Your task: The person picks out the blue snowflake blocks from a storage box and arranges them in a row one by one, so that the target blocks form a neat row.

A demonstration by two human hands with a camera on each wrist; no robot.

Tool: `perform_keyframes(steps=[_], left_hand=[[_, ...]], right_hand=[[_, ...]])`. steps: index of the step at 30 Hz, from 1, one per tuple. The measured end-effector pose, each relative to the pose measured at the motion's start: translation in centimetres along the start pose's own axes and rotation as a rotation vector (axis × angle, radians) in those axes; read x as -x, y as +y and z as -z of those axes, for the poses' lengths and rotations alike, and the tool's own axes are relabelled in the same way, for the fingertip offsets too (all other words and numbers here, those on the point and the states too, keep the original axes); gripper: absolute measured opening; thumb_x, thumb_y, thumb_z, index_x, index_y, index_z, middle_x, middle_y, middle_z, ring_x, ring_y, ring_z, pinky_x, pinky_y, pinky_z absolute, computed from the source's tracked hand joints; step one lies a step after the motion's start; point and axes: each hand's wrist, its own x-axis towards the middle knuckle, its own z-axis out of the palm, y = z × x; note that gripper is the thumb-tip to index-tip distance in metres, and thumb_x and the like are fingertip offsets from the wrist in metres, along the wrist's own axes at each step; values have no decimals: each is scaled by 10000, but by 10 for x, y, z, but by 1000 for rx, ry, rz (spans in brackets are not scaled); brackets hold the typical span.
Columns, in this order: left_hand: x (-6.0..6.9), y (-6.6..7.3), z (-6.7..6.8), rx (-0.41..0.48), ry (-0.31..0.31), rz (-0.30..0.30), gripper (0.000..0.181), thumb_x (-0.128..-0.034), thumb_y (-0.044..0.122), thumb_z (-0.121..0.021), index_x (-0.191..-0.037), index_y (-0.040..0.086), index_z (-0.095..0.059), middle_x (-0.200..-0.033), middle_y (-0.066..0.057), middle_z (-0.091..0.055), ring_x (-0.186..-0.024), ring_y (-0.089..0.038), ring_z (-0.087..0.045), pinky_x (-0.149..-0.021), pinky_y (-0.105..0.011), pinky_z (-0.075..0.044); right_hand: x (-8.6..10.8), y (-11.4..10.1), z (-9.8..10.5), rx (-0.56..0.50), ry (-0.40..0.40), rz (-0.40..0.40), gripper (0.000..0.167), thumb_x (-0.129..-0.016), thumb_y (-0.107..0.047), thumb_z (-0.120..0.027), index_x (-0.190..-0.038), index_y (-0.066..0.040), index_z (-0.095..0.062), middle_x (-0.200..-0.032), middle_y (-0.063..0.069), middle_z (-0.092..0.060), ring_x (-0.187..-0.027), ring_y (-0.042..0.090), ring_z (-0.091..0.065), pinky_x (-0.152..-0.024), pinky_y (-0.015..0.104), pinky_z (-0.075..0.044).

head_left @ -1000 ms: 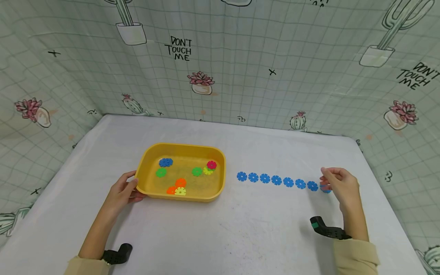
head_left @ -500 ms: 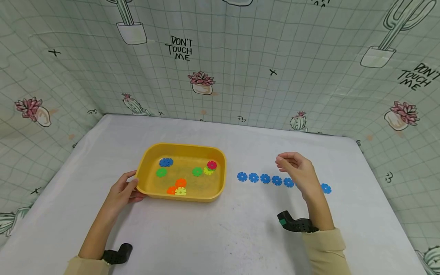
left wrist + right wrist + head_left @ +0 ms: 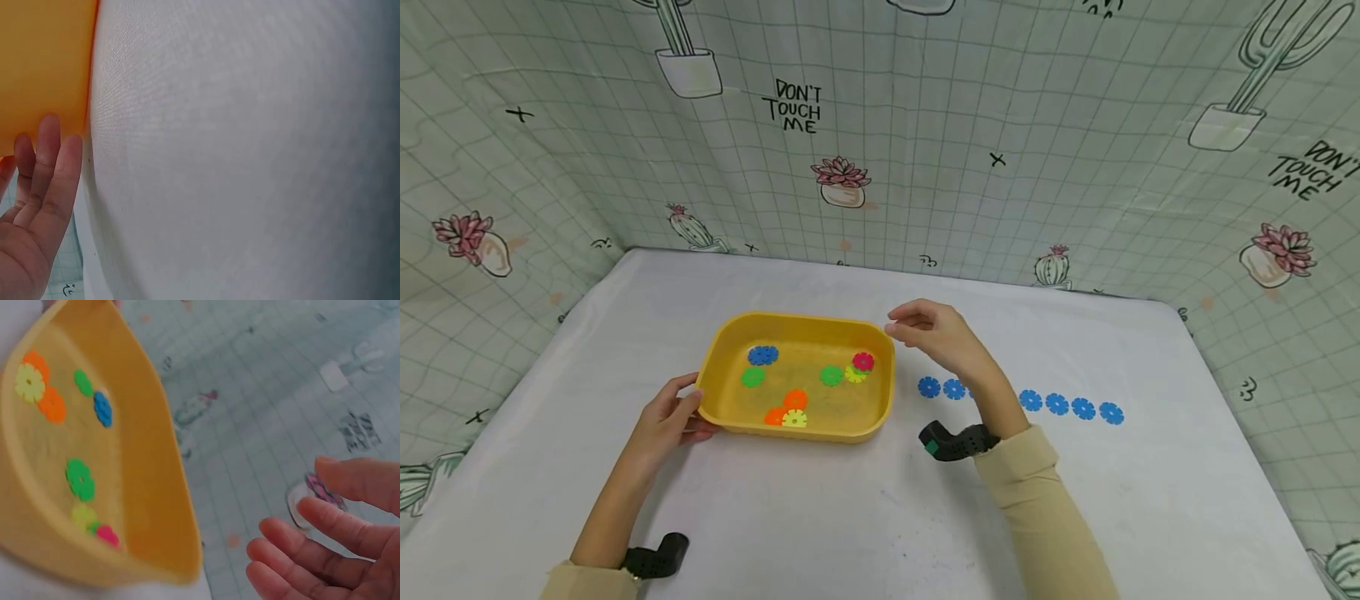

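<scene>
A yellow plastic tray (image 3: 820, 435) lies left of centre on the table, with small flower-shaped discs in it. At its left end my left hand (image 3: 662, 421) grips the edge, thumb at the rim and fingers against the outer wall. In the left wrist view the fingers (image 3: 47, 162) touch that wall. Above the tray's far right corner hovers my right hand (image 3: 936, 333), fingers extended and apart, holding nothing visible. The tray holds blue discs (image 3: 763, 356), green discs (image 3: 831, 376), orange discs (image 3: 795, 400), yellow discs (image 3: 794, 418) and a pink disc (image 3: 863, 362).
To the right of the tray, several blue discs (image 3: 1057, 404) lie in a row on the white tablecloth (image 3: 865, 517); my right forearm hides part of that row. A patterned cloth backdrop (image 3: 925, 167) hangs behind the table.
My right hand has left the right end of the blue row and travelled left to the tray. The last blue disc there now lies uncovered. My left hand and the tray stay put.
</scene>
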Motion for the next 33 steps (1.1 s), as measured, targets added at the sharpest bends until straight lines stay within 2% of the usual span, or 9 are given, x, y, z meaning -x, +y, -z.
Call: perform_keyframes(steps=[6,10,14,19,23,28,33], left_hand=[[0,0,1,-1,1,-14,464,-1010,252,-368,-1405,16,-307,-872,-27,-602,-699,-49,-649,-675,-190,-555],[0,0,1,3,1,-5,464,-1010,254,-369,-1407,23,-307,-875,-29,-596,-697,-47,-650,-673,-187,-554],[-1,-2,0,1,-7,1,472,-1010,252,-371,-1415,22,-295,-895,-55,-599,-699,-48,-651,-674,-187,-554],[-1,-2,1,-12,-2,-2,473,-1012,254,-365,-1417,22,-288,-956,-126,-602,-704,-48,-651,-676,-185,-554],[-2,-1,2,-4,-3,-3,468,-1012,249,-363,-1415,23,-289,-944,-110,-606,-702,-46,-652,-675,-189,-556],[-1,0,3,2,-8,-5,470,-1013,250,-364,-1413,15,-286,-935,-102,-612,-700,-42,-653,-675,-194,-558],[0,0,1,6,-14,-4,461,-1014,238,-363,-1410,15,-288,-926,-99,-608,-702,-43,-655,-678,-194,-558]], right_hand=[[-36,-21,-26,20,-185,21,374,-887,-268,-615,-1194,-56,-597,-1088,107,-645,-948,219,-605,-913,371,-513],[-59,-32,-44,-38,-325,28,366,-893,-228,-617,-1202,-33,-593,-1104,172,-643,-958,298,-625,-884,380,-529],[-75,-41,-60,-57,-434,28,380,-901,-202,-608,-1233,-21,-573,-1099,184,-635,-1017,363,-606,-835,321,-548],[-92,-45,-79,-43,-507,26,393,-903,-194,-600,-1257,-30,-556,-1091,184,-639,-997,358,-619,-817,317,-553],[-102,-44,-99,0,-577,14,398,-905,-183,-598,-1270,-33,-543,-1079,216,-644,-956,368,-626,-819,350,-552],[-107,-40,-123,129,-640,24,421,-906,-175,-598,-1302,-55,-516,-917,188,-657,-755,273,-638,-717,297,-563],[-110,-33,-137,221,-622,-7,462,-906,-149,-597,-1347,-93,-471,-714,75,-556,-591,158,-531,-569,218,-498]])
